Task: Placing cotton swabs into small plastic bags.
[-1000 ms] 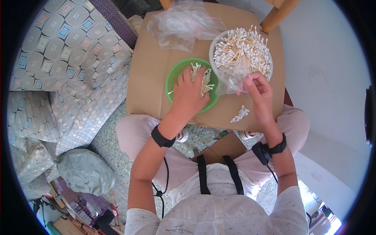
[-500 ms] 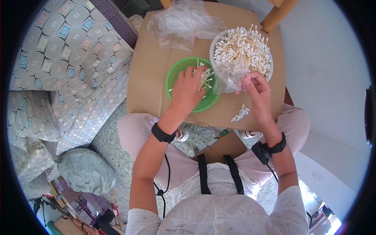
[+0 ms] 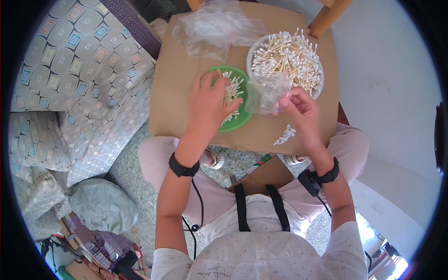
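My left hand (image 3: pixel 205 101) is over the left side of a green bowl (image 3: pixel 237 124), its thumb and fingers apart. Cotton swabs (image 3: pixel 232 91) lie loosely in that bowl, beside the fingertips. Pinched in my right hand (image 3: pixel 301 109) is a small clear plastic bag (image 3: pixel 268 95), its body hanging between the green bowl and a white bowl (image 3: pixel 250 56). Heaped cotton swabs (image 3: pixel 289 58) rise above the white bowl's rim. A small cluster of swabs (image 3: pixel 284 134) rests on the cardboard below my right hand.
Brown cardboard (image 3: pixel 175 79) covers the work surface between my knees. More clear plastic bags (image 3: pixel 214 28) lie at its far left. A wooden post (image 3: pixel 329 18) stands at the far right, near a white wall (image 3: pixel 387 84). Patterned fabric (image 3: pixel 84 65) fills the left side.
My left hand has shifted left and its fingers have spread, leaving more swabs visible in the green bowl. The bag in my right hand has moved slightly left.
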### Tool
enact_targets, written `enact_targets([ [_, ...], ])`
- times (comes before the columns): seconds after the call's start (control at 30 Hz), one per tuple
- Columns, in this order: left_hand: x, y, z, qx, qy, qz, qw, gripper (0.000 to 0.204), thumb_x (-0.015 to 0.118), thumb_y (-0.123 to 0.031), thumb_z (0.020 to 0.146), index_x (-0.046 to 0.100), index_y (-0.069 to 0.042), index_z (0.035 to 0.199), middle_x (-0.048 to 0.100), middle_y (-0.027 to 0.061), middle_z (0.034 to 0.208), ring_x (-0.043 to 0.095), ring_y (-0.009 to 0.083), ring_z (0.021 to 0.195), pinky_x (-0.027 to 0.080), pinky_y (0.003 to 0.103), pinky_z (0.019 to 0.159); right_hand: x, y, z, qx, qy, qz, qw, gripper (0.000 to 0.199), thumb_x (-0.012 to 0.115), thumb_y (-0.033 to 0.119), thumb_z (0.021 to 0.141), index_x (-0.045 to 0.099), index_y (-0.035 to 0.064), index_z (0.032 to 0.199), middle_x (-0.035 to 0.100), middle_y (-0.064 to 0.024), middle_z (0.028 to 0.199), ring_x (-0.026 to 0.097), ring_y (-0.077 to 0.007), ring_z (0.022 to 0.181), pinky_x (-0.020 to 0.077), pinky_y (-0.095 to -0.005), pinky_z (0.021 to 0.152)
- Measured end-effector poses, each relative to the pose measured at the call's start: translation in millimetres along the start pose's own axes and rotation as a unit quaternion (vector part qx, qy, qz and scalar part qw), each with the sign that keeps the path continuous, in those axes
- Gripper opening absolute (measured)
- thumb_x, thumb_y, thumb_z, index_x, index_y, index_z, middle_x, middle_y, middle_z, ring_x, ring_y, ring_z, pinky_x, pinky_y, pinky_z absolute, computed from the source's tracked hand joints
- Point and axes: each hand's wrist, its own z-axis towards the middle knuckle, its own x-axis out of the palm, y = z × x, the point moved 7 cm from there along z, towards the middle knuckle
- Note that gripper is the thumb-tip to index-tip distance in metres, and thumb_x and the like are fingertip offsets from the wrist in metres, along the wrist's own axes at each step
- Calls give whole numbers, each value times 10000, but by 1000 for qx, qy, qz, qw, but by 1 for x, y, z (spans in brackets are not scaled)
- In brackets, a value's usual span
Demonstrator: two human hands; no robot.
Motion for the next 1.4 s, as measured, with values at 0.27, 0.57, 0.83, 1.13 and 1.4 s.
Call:
enact_targets([
  [0.27,-32,-18,12,72,-54,-146,985,255,699,-150,758,640,-79,996,625,105,1067,551,309,1038,441,395,893,19,-23,9,61,-8,-28,998,136,662,48,858,554,17,934,636,-46,819,619,-92,728,531,-236,631],
  [0.57,-14,-25,9,72,30,-221,972,183,708,-111,763,688,-47,933,685,88,891,630,252,832,486,339,740,24,-28,13,83,-5,-64,994,122,650,99,878,600,-11,862,667,-64,823,618,-86,682,518,-213,568],
  [0.83,-22,-19,12,58,-16,-226,972,100,697,-122,764,673,-58,837,670,74,816,620,252,776,477,340,680,12,4,9,6,-75,-405,911,151,658,177,861,630,34,823,624,-62,594,612,-83,543,481,-251,501],
  [1.13,-12,-23,11,66,-31,-194,978,139,706,-123,754,607,-70,836,637,51,829,607,254,776,474,345,668,-21,42,17,-90,-133,-439,884,151,654,177,846,648,92,970,531,-36,554,491,-160,479,400,-289,475],
  [1.4,-2,-29,11,2,9,-263,965,155,704,-97,769,640,-39,898,633,79,820,613,239,790,472,323,700,-17,57,19,-206,-63,-657,723,258,722,202,755,668,162,1004,548,-10,974,527,-213,906,386,-374,743],
])
